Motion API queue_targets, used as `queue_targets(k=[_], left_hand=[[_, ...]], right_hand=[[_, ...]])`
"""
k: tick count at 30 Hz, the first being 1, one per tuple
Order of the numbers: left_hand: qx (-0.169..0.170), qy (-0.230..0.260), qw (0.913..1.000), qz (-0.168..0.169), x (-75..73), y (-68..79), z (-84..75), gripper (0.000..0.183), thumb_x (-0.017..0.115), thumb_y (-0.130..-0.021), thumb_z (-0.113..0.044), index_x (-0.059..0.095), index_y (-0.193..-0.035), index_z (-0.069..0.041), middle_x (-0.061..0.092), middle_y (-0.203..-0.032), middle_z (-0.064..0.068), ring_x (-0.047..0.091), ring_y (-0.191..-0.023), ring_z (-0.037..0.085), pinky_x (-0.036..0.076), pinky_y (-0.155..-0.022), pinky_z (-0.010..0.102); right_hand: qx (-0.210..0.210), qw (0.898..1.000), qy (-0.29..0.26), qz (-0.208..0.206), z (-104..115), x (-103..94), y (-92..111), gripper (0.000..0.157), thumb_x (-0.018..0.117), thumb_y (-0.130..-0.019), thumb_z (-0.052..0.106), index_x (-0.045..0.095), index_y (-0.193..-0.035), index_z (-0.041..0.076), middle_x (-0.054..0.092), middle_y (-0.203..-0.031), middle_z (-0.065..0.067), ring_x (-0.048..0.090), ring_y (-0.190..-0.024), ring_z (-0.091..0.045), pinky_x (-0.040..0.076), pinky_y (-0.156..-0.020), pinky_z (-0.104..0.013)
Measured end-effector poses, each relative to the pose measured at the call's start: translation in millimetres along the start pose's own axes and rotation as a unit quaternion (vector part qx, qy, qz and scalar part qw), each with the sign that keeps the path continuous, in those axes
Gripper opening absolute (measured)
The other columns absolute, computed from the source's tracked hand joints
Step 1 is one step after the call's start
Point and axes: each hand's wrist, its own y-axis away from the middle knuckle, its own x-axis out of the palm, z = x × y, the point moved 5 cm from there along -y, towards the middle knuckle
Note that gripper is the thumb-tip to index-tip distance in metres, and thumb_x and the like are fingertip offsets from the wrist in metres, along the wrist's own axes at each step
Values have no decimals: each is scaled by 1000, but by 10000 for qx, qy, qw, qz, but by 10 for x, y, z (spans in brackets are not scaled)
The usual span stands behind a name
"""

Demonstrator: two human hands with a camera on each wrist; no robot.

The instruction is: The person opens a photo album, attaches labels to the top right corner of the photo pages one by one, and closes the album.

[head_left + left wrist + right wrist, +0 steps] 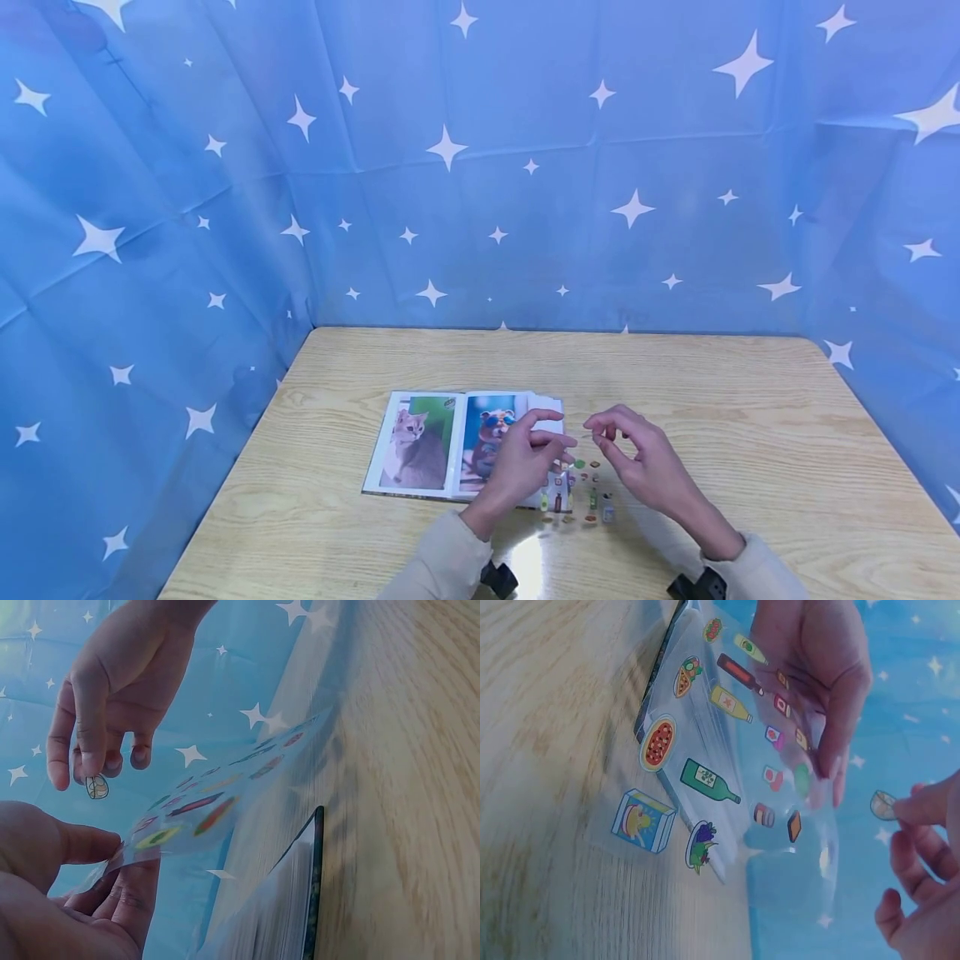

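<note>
Between thumb and fingers my left hand (522, 457) pinches the edge of a clear sticker sheet (195, 806), which is tilted above the table. Food and drink stickers cover it, among them a green bottle (709, 780) and a cereal-like box (643, 820). My right hand (643, 458) is a little to the right, holding one small peeled sticker (883, 805) at its fingertips, apart from the sheet. Under and beside the left hand lies an open photo album (454, 492), with a cat picture (416, 446) on the left page and a sunglasses-wearing animal picture (483, 442) on the right.
The album lies on a wood-grain table (750, 433). A blue curtain (525, 208) with white stars hangs behind the table and along its sides. Dark wrist devices (498, 579) sit at both sleeves.
</note>
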Motion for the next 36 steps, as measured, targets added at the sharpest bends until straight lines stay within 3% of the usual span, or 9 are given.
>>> queue_targets(k=[9, 16, 22, 36], left_hand=[[-25, 87, 10000, 33, 88, -32, 18, 34, 61, -93, -3, 59, -126, -14, 74, -102, 17, 73, -77, 18, 59, -66, 27], [-111, 86, 9998, 131, 138, -49, 47, 38, 61, -94, -4, 57, -130, -14, 74, -104, 16, 73, -79, 18, 59, -70, 28], [-139, 305, 9993, 161, 183, -90, 81, 41, 61, -93, 1, 55, -133, -8, 72, -107, 20, 73, -81, 19, 60, -69, 28], [-277, -306, 9989, 226, 240, -118, 108, 53, 58, -89, 3, 50, -140, -8, 70, -116, 15, 71, -89, 12, 58, -75, 25]], right_hand=[[150, 9998, 156, 34, -67, 0, 9, 36, 69, -81, -15, 68, -104, 13, 63, -86, 9, 55, -76, -4, 45, -68, -20], [398, 9992, 15, 55, -121, 5, 9, 33, 68, -82, -14, 67, -106, 9, 64, -83, 0, 54, -74, -5, 44, -69, -21], [760, 9970, -62, 142, -176, 12, 20, 29, 68, -85, -11, 66, -108, 7, 62, -83, 7, 53, -72, -5, 45, -66, -25], [1270, 9914, -223, 231, -244, 3, 26, 28, 66, -88, -7, 65, -109, 12, 62, -83, 5, 54, -70, -7, 46, -64, -24]])
